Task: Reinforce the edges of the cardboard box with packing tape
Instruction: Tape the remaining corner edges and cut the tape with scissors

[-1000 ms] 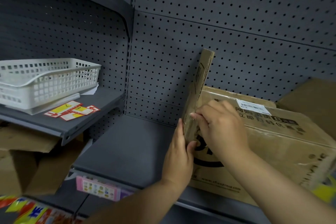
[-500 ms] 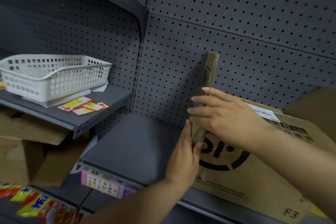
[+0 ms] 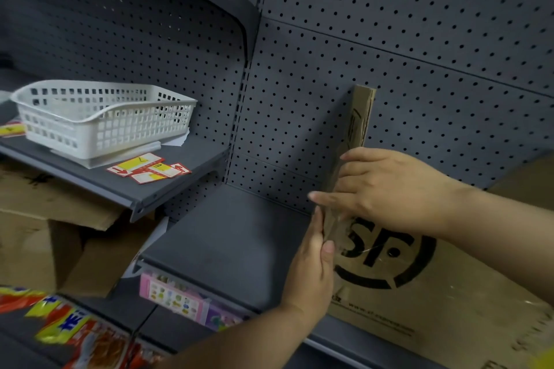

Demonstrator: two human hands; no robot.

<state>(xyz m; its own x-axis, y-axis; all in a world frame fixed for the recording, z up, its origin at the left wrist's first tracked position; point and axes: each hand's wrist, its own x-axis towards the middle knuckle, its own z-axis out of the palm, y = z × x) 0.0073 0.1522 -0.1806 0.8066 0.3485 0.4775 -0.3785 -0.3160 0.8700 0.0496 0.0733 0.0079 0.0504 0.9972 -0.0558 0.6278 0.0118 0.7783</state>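
A brown cardboard box (image 3: pixel 419 293) with a black round logo lies on a grey shelf at the right. Its end flap (image 3: pixel 361 117) stands upright against the pegboard. Clear tape (image 3: pixel 337 226) shines over the box's left corner edge. My left hand (image 3: pixel 313 266) lies flat against the box's left side, thumb on the corner. My right hand (image 3: pixel 386 189) reaches across from the right, fingers spread flat over the flap's base and the corner. No tape roll is in sight.
A grey shelf surface (image 3: pixel 227 237) lies left of the box. A white plastic basket (image 3: pixel 102 117) and red-yellow price tags (image 3: pixel 148 169) sit on a higher shelf at left. Loose cardboard (image 3: pixel 45 219) is below it. Colourful packets (image 3: pixel 69 329) lie at bottom left.
My right hand went from pinching at the flap's base to lying flat with fingers spread, sliding left over the corner. The flap stands more upright. My left hand stayed at the corner.
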